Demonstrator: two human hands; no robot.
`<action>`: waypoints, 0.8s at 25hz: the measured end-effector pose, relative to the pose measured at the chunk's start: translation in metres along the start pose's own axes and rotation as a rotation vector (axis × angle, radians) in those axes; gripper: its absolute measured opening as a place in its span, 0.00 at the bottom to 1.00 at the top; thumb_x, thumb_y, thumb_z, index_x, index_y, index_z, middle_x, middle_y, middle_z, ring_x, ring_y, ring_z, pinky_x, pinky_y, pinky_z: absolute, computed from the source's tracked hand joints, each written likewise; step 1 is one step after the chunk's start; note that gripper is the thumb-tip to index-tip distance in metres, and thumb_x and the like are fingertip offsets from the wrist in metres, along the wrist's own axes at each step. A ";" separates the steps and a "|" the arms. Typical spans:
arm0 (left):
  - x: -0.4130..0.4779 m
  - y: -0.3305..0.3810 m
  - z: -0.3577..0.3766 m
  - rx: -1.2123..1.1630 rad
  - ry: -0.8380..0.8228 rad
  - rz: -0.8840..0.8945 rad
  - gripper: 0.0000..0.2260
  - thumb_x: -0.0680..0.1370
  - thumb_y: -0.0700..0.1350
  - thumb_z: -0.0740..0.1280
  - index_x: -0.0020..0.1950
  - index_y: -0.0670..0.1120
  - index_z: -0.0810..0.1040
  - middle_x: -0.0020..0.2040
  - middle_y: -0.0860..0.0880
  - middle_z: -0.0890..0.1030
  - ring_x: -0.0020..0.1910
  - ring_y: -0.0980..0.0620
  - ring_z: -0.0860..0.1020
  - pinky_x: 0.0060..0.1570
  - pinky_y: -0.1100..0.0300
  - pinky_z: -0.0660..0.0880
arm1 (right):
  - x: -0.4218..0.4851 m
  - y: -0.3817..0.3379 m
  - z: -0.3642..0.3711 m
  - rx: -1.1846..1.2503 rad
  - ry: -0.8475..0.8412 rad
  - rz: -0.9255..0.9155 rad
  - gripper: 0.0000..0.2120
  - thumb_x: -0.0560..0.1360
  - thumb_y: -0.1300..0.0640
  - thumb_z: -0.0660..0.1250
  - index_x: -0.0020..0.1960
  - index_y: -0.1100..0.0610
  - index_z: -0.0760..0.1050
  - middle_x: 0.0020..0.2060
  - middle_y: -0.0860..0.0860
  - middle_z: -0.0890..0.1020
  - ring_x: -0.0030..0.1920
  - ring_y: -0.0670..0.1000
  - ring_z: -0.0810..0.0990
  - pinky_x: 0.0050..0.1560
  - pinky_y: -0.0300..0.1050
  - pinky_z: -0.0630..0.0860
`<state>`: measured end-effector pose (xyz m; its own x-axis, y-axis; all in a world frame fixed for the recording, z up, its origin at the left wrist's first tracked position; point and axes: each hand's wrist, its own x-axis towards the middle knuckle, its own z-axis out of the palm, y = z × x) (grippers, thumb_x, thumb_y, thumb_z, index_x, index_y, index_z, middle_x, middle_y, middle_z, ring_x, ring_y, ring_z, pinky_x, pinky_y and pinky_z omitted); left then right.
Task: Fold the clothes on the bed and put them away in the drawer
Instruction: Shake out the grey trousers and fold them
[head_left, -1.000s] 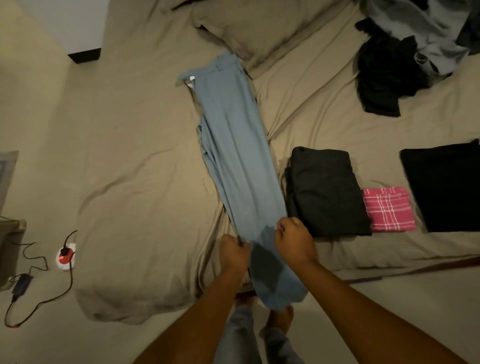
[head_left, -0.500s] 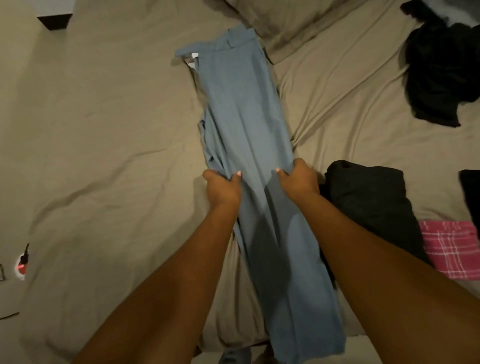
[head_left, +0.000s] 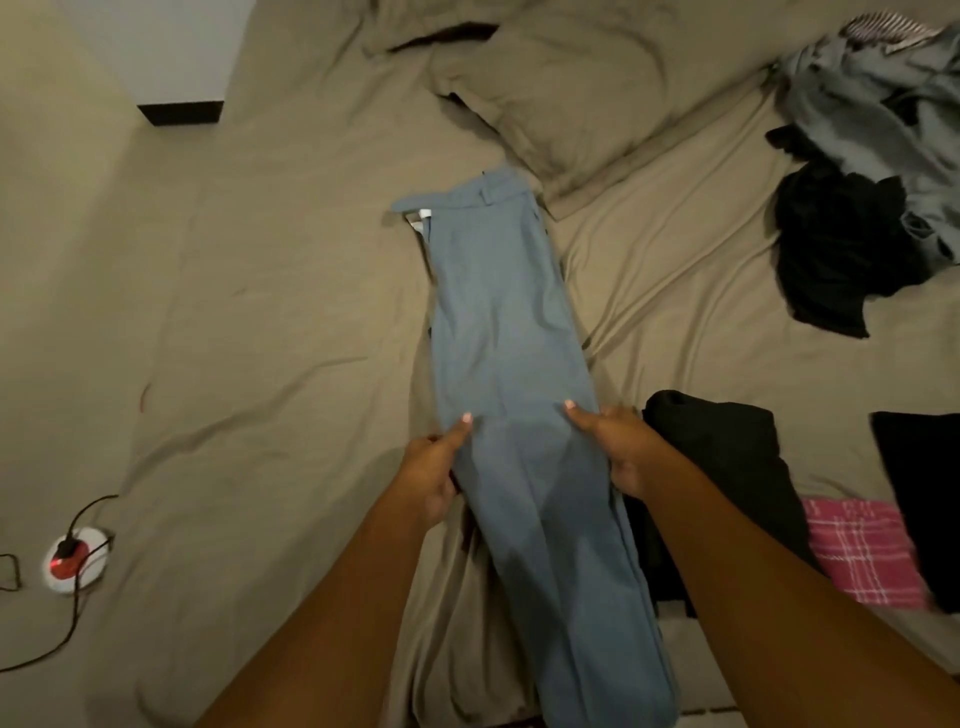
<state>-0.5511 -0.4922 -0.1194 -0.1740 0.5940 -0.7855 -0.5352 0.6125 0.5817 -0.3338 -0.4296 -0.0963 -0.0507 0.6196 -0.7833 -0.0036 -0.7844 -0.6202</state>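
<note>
This is a bedroom in someone's home. A wide bed (head_left: 260, 312) under a rumpled tan sheet (head_left: 675, 291) fills nearly the whole room, with a matching pillow (head_left: 582, 98) at its head. Clothes lie all over it: blue-grey trousers (head_left: 498, 322) stretched out long, a loose heap of garments (head_left: 872, 171), folded dark pieces (head_left: 727, 457) and a pink checked cloth (head_left: 862, 551). A power socket (head_left: 72, 561) with trailing cables sits on the floor (head_left: 52, 260) alongside.

A: trousers (head_left: 504, 338) where?
B: frame centre, lengthwise on bed (head_left: 260, 364), waistband end near pillow (head_left: 571, 93) at top.
A: right side?
B: folded garment (head_left: 727, 457) just beside trousers, loose pile (head_left: 857, 208) upper right. Socket (head_left: 72, 558) lower left.
</note>
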 end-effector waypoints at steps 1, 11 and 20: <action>-0.009 0.006 -0.001 0.029 -0.082 -0.047 0.14 0.77 0.45 0.73 0.59 0.39 0.81 0.53 0.42 0.86 0.52 0.43 0.84 0.59 0.46 0.79 | -0.007 -0.005 -0.004 0.028 -0.052 0.002 0.20 0.77 0.50 0.73 0.64 0.61 0.78 0.56 0.57 0.85 0.55 0.59 0.84 0.60 0.57 0.80; -0.114 0.057 0.019 0.047 -0.277 0.098 0.17 0.79 0.41 0.69 0.67 0.40 0.77 0.61 0.41 0.83 0.60 0.43 0.81 0.58 0.50 0.80 | -0.102 -0.045 -0.012 0.013 -0.218 0.002 0.22 0.74 0.49 0.76 0.64 0.57 0.78 0.57 0.56 0.85 0.57 0.58 0.83 0.58 0.53 0.80; -0.266 0.166 0.044 0.115 -0.242 0.566 0.14 0.78 0.41 0.70 0.62 0.37 0.78 0.57 0.40 0.84 0.59 0.45 0.82 0.61 0.53 0.78 | -0.246 -0.163 -0.002 -0.093 -0.302 -0.543 0.15 0.77 0.51 0.73 0.58 0.59 0.82 0.54 0.54 0.86 0.57 0.54 0.84 0.63 0.51 0.78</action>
<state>-0.5576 -0.5254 0.1958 -0.2053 0.9357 -0.2869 -0.3206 0.2127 0.9230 -0.3189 -0.4540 0.1975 -0.3458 0.8829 -0.3176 -0.0222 -0.3461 -0.9379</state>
